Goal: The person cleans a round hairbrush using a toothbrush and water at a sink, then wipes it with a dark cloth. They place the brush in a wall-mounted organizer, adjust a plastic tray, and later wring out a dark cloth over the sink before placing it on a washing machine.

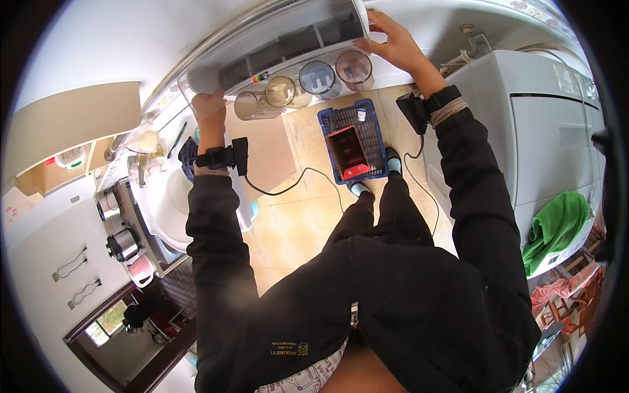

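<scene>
Rack [291, 66], long and white, clear cover over dark compartments: up at the wall [164, 33], spanned end to end by two hands. Four tinted cups [317, 77] in a row along its front edge. Left hand [209, 111] at the rack's left end, fingers curled about the corner, tips hidden. Right hand [396, 46] at the rack's right end, grasping it, thumb apart from fingers. Below the rack, on the floor [282, 223]: blue crate [380, 141], open red box [347, 154] inside. Left of the rack, white sink [156, 203]; right of it, white machine [550, 124] with green cloth [557, 223] draped on it. Step in hand, judging by the two-ended grip: steadying or positioning the rack. Cannot tell: fixed to the wall or borne by hands alone. Next move, probably, calls for even support at both ends, rack kept level, cups kept from knocking.
</scene>
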Motion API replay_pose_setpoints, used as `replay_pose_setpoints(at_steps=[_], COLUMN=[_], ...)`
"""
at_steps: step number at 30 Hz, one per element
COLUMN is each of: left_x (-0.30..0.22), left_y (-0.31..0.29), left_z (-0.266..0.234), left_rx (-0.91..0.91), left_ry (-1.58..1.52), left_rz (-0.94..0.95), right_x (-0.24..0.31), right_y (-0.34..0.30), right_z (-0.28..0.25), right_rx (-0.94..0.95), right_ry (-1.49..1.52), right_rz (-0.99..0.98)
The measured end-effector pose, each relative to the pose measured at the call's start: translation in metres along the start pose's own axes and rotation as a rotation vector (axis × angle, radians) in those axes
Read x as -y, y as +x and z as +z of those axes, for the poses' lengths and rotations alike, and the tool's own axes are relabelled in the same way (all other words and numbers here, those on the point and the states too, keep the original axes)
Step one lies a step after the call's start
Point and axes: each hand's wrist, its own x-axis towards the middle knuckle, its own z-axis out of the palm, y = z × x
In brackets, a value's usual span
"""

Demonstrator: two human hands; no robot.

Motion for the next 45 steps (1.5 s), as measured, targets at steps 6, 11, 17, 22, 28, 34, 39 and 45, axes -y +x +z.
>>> replay_pose_setpoints(at_steps=[6, 11, 17, 22, 28, 34, 39, 45], left_x=[0.006, 0.002, -0.008, 0.006, 0.028, 0.023, 0.017, 0.024], left_y=[0.005, -0.004, -0.008, 0.005, 0.018, 0.014, 0.006, 0.017], left_z=[0.001, 0.009, 0.009, 0.009, 0.009, 0.004, -0.009, -0.019], left_rx=[-0.033, -0.026, 0.035, -0.007, 0.026, 0.262, 0.427, 0.519], left_ry=[0.123, -0.086, -0.124, 0.097, 0.011, -0.458, -0.430, -0.247], left_rz=[0.057, 0.009, -0.040, 0.040, 0.058, -0.068, 0.041, 0.109], right_x=[0.002, 0.001, 0.001, 0.005, 0.010, 0.017, 0.027, 0.031], right_y=[-0.003, 0.004, 0.006, 0.009, 0.013, 0.014, 0.012, 0.010], right_z=[-0.001, -0.002, -0.006, -0.010, -0.015, -0.020, -0.019, -0.015], right_rx=[0.022, 0.002, 0.052, 0.084, 0.161, 0.189, 0.167, 0.149], right_ry=[0.170, 0.075, -0.014, -0.004, 0.058, 0.034, 0.047, -0.091], right_rz=[0.110, -0.043, -0.055, -0.022, 0.019, 0.027, 0.112, 0.083])
